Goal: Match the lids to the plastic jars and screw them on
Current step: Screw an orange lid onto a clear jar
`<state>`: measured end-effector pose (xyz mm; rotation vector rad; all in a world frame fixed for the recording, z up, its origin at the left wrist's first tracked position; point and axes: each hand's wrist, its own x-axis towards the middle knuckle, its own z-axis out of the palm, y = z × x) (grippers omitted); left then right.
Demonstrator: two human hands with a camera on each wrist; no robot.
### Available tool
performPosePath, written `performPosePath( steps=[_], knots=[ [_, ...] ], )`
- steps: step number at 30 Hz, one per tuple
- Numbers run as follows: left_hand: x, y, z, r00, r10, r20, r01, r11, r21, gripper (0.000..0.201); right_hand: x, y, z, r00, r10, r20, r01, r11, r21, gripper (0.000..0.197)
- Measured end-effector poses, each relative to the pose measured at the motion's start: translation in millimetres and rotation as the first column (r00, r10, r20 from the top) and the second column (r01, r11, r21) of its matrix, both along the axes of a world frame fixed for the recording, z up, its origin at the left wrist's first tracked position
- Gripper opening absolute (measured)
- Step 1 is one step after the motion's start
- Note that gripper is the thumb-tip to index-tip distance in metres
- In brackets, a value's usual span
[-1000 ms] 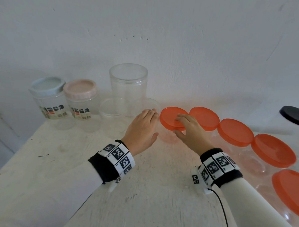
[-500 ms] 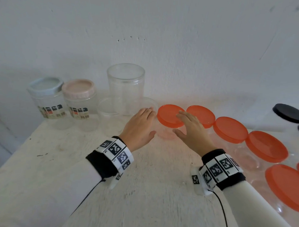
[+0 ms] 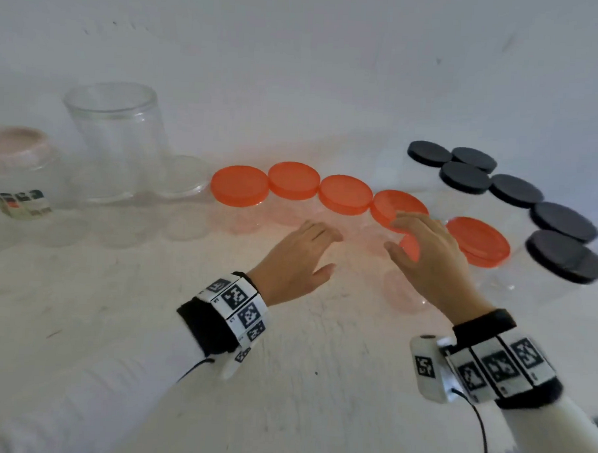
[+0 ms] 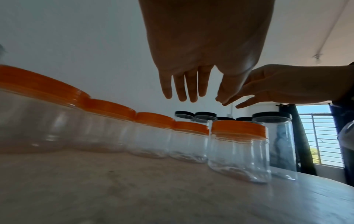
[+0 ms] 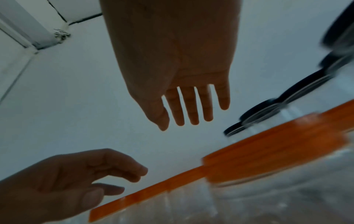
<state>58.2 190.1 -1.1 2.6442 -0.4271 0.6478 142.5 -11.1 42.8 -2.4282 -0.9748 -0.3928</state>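
White table [image 3: 81,319], jars in a row across the middle.
Left hand [image 3: 298,260] and right hand [image 3: 430,256] hover apart, fingers loose and empty, above orange-lidded jars [image 3: 346,195].

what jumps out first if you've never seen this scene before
A curving row of orange-lidded jars runs across the middle of the white table, with a cluster of black-lidded jars behind it on the right. Both hands, left hand and right hand, hover open over the row's right part, holding nothing. A tall clear jar stands lidless at back left.
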Motion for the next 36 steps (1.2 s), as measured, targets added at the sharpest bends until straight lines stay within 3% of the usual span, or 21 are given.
performPosePath(
  steps=[6, 10, 13, 16, 22, 27, 31, 36],
  knots=[
    [39, -67, -7, 0.994, -0.065, -0.082, 0.059, 0.996, -0.07, 0.061, 32, -79, -9, 0.988, -0.142, -0.067, 0.14, 0.99, -0.03, 0.027],
    [61, -99, -10, 0.949, -0.009, -0.316, -0.051, 0.982, -0.183, 0.091, 48, -98, -13, 0.98, -0.165, -0.113, 0.159, 0.985, -0.062, 0.031],
    [72, -113, -13, 0.912, -0.034, -0.408, -0.124, 0.926, -0.355, 0.093, 55, -98, -15, 0.977, -0.16, -0.14, 0.15, 0.986, -0.077, 0.033],
    [78, -118, -14, 0.909, -0.04, -0.414, -0.177, 0.864, -0.472, 0.086, 64, -94, -16, 0.968, -0.19, -0.165, 0.173, 0.979, -0.11, 0.036],
    [62, -97, -17, 0.922, 0.022, -0.387, -0.256, 0.784, -0.566, 0.086, 81, -82, -17, 0.965, -0.188, -0.185, 0.175, 0.981, -0.086, 0.035],
    [33, -59, -16, 0.924, 0.131, -0.36, -0.323, 0.771, -0.549, 0.088, 95, -75, -23, 0.95, -0.211, -0.231, 0.187, 0.975, -0.123, 0.038],
    [15, -35, -15, 0.912, 0.17, -0.374, -0.368, 0.743, -0.559, 0.098, 88, -73, -17, 0.972, -0.197, -0.127, 0.176, 0.971, -0.161, 0.03],
    [0, -17, -17, 0.891, 0.263, -0.371, -0.438, 0.715, -0.545, 0.104, 62, -69, -15, 0.985, -0.125, -0.122, 0.098, 0.973, -0.208, 0.038]
  ],
)
